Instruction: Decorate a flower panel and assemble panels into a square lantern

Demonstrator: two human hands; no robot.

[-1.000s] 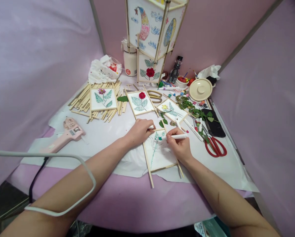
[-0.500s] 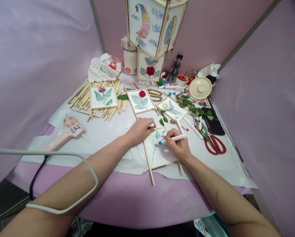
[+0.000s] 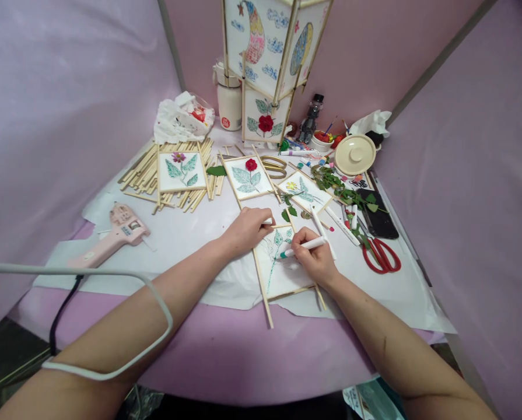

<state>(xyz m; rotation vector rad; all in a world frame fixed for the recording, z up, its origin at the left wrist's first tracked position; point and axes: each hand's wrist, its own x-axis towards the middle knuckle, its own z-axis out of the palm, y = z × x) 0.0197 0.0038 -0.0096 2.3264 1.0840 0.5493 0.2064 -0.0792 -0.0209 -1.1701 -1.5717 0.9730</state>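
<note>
My right hand (image 3: 316, 256) is closed round a white marker with a green tip (image 3: 302, 247). The tip rests on the white panel (image 3: 289, 280), by the stem of a green leaf drawing. Thin wooden sticks frame this panel, and some ends stick out past the corners. At its upper left edge lies my left hand (image 3: 249, 227), fingers curled, with a small white marker cap (image 3: 267, 221) showing at the fingertips. Just beyond the hands, a second white marker (image 3: 322, 230) and several green leaves (image 3: 286, 214) lie on the paper.
Framed flower panels (image 3: 248, 178) lie behind, one atop a stick pile (image 3: 142, 175). A pink glue gun (image 3: 116, 233) is at left, with a pale cable (image 3: 112, 269) across my left arm. Right are red-handled scissors (image 3: 382, 256) and a phone (image 3: 377, 216). A lantern (image 3: 261, 70) stands behind.
The green marker's tip has shifted slightly left and down on the panel, near the stem. My left hand has stayed in place. The view has moved very slightly.
</note>
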